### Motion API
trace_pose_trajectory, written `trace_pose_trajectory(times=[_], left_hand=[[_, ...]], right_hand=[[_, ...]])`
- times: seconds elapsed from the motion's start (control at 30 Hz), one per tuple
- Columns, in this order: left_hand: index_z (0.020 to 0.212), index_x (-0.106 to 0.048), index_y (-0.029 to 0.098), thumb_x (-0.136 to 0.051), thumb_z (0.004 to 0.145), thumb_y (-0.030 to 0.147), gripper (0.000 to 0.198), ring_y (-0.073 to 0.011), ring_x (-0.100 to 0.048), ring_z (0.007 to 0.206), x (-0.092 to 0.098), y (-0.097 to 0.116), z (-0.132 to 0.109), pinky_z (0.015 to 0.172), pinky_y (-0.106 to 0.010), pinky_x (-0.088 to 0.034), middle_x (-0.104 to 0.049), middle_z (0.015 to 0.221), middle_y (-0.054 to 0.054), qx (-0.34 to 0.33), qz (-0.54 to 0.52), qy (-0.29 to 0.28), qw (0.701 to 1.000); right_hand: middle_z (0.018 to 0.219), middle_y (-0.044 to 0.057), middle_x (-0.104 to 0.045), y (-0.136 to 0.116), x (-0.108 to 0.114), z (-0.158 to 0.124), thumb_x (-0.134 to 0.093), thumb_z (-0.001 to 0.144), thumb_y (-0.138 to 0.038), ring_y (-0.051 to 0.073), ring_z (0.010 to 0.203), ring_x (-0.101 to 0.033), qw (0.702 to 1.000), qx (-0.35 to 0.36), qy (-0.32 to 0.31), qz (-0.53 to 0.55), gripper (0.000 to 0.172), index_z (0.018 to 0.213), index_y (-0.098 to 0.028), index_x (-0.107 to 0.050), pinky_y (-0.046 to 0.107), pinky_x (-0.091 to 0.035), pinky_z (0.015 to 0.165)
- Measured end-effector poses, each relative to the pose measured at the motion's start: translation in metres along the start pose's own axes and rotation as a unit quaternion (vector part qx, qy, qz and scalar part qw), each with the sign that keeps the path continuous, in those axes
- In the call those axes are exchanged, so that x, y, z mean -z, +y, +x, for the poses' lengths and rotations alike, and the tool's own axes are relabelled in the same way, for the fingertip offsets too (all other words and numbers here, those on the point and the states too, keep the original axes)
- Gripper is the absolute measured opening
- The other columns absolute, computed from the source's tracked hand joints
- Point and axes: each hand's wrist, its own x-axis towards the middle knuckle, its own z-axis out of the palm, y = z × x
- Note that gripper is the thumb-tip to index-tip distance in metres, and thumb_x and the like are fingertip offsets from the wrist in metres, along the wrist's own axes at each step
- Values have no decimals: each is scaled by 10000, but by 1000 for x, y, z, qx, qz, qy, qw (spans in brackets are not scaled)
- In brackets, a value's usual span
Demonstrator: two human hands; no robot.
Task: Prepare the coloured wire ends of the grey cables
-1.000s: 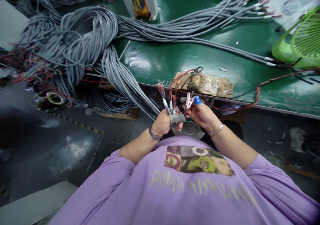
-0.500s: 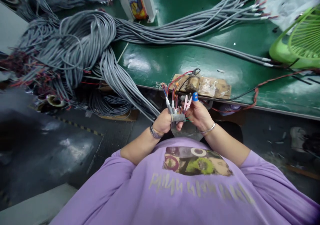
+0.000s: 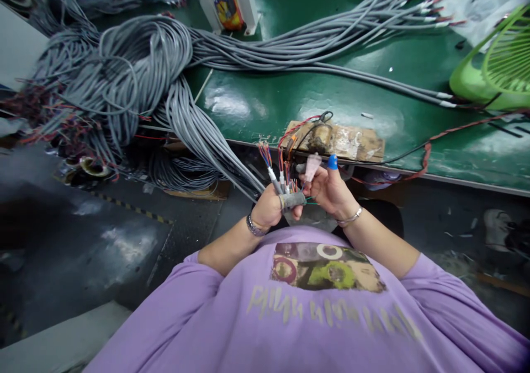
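My left hand [image 3: 267, 207] is closed around several grey cables [image 3: 273, 180] whose stripped ends stand up, fanning out red, blue and orange wires [image 3: 265, 153]. A grey wrap [image 3: 293, 199] covers what looks like its thumb. Just to the right, my right hand [image 3: 333, 196] pinches a small pink clip [image 3: 312, 166], blurred now. A blue cover [image 3: 332, 161] is on the raised right thumb. Thin green wires [image 3: 311, 201] stretch between the two hands. The clip's jaws cannot be made out.
Big coils of grey cable [image 3: 144, 69] lie on the green table [image 3: 248, 102] and hang over its edge at left. Behind my hands is a cardboard piece [image 3: 364, 144] bearing a brownish lump. A green fan [image 3: 480, 75] stands at right, by a twisted red cord [image 3: 426, 158].
My right hand has shifted slightly right, and the pink clip has turned and blurred. The cable ends in my left hand lean further left.
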Motion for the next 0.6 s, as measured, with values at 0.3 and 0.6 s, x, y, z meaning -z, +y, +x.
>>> trace_pose_trajectory(times=[0.3, 0.6], left_hand=[[601, -619, 130, -764, 698, 396, 319, -116, -553, 406, -6, -6, 0, 429, -234, -454, -618, 499, -21, -35, 15, 19, 999], [615, -616, 118, -762, 699, 410, 337, -116, -553, 405, -8, -6, 10, 430, -238, -463, -622, 510, -19, -36, 8, 16, 999]], right_hand=[[678, 1, -634, -6, -5, -3, -772, 658, -572, 101, 528, -492, 1000, 1, 15, 7, 410, 735, -193, -635, 247, -432, 512], [550, -43, -531, 0, -2, 3, -746, 670, -640, 86, 471, -474, 999, 31, 26, 11, 481, 695, -192, -570, 231, -408, 471]])
